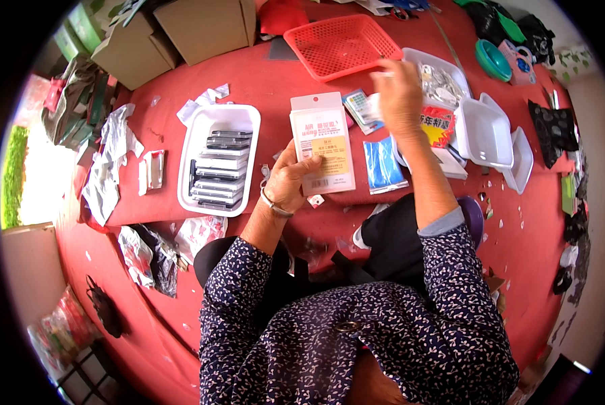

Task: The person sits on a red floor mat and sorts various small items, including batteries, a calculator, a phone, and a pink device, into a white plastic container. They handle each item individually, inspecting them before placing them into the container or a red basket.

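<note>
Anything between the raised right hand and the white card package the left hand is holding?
Nothing visible. The right hand hangs above the table, right of the white card package gripped by the left hand; only small flat packets lie beneath the gap.

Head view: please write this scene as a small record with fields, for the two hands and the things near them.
left hand: left hand holds a flat white card package by its lower edge, upright over the red table
right hand: right hand is raised over a white tray of small shiny parts; what its fingers pinch is too blurred to tell
left of package: white tray of dark flat pieces, stacked in a row
right of package: blue packet lying flat
far side: red basket, cardboard boxes
right side: stacked empty white trays
</note>
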Demonstrator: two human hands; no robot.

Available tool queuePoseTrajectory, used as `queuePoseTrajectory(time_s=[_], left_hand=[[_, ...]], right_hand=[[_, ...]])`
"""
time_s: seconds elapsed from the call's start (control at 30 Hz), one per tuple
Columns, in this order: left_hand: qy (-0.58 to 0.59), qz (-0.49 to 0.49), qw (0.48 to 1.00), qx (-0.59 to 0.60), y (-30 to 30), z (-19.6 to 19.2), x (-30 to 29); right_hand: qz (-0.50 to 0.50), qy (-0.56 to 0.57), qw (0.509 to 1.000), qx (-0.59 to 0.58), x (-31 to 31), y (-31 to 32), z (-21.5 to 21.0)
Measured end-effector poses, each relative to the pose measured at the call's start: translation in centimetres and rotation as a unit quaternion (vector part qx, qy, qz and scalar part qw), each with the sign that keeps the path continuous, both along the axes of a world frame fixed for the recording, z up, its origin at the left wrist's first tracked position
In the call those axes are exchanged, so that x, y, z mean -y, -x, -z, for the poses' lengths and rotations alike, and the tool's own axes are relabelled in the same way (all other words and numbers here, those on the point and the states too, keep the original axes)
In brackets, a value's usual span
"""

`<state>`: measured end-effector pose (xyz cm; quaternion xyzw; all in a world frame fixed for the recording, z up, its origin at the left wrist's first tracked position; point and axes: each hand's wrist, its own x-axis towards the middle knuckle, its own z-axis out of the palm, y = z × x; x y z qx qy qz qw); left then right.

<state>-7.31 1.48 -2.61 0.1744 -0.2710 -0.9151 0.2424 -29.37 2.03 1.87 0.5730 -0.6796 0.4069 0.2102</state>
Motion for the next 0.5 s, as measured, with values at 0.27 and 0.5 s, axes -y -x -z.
queuePoseTrajectory(time_s=[0.27, 0.5], left_hand=[[-0.026, -0.04, 0.999, -0.02, 0.2, 0.2, 0.2], [-0.033, -0.17, 0.98, -0.099, -1.9, 1.0, 3.1]], right_hand=[[-0.171, -0.014, 0.97, 0.174, 0.3, -5.2, -0.2], [-0.438, -0.303, 0.798, 0.282, -3.1, -8.8, -2.0]])
